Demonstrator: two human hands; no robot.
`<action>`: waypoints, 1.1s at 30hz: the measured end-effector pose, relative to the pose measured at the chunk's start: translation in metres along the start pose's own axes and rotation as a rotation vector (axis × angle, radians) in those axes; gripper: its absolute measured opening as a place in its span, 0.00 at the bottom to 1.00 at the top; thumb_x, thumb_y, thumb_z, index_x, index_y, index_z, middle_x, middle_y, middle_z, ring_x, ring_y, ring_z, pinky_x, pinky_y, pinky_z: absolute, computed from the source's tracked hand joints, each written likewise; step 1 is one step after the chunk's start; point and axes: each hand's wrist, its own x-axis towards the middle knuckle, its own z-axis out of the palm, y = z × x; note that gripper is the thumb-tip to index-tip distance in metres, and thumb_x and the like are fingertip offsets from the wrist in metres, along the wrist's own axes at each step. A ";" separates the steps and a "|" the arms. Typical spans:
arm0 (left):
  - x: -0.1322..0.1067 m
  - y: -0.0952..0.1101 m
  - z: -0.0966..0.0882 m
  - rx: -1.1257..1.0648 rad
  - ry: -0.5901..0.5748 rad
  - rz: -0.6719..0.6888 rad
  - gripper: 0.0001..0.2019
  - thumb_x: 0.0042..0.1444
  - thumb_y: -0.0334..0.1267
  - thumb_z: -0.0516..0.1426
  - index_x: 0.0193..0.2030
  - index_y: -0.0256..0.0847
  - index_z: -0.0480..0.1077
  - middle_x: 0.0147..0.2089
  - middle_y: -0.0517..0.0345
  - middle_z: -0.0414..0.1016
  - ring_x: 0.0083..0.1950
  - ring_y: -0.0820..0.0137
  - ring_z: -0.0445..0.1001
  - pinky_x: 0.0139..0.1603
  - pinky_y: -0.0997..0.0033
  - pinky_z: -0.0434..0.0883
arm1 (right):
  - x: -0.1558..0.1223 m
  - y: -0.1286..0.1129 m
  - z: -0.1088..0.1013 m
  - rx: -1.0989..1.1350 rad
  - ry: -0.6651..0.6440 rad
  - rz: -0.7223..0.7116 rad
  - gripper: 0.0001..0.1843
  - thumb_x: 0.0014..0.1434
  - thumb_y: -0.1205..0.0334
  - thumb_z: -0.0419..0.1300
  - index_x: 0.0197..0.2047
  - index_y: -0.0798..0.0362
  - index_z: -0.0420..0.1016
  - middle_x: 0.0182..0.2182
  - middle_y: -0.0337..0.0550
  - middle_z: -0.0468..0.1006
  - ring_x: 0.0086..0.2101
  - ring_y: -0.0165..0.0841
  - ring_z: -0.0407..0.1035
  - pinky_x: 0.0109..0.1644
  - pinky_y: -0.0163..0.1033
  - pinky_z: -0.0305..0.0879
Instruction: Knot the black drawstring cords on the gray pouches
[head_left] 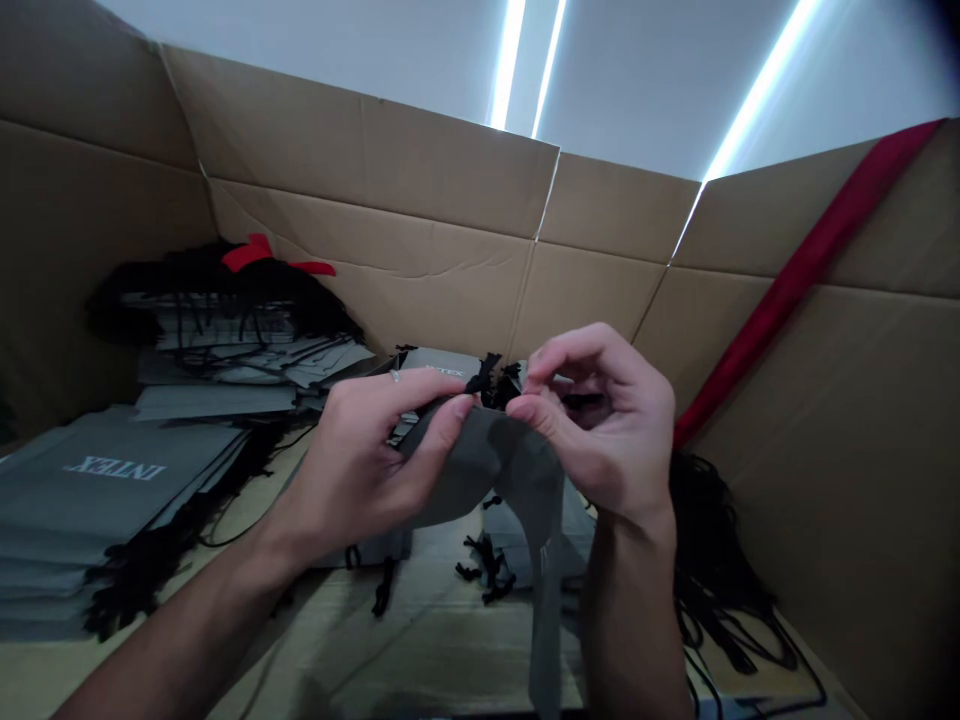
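A grey fabric drawstring bag (465, 465) hangs between my two hands, its lower part drooping toward the table. My left hand (367, 440), with a ring on one finger, pinches the bag's upper edge between thumb and forefinger. Beside those fingertips a knotted black cord (486, 376) sticks up. My right hand (611, 425) is closed too, thumb and fingertips together at the bag's other top corner. Its curled fingers partly hide what they grip. Behind the hands lies another grey bag (442, 360) with white lettering.
Stacked grey bags (112, 480) lettered INTEX lie at the left. Behind them rises a taller pile (225, 330) with black cords and red strips (251, 252). Loose black cords (712, 540) lie at the right. Cardboard walls (375, 210) surround the table (337, 640); a red strap (810, 275) crosses the right one.
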 end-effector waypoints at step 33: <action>-0.006 -0.011 -0.009 0.111 0.015 0.252 0.09 0.63 0.27 0.69 0.46 0.43 0.77 0.37 0.63 0.86 0.34 0.73 0.84 0.38 0.74 0.77 | -0.004 -0.011 0.005 -0.386 -0.193 -0.095 0.11 0.60 0.76 0.68 0.42 0.50 0.84 0.32 0.31 0.82 0.30 0.24 0.73 0.36 0.30 0.68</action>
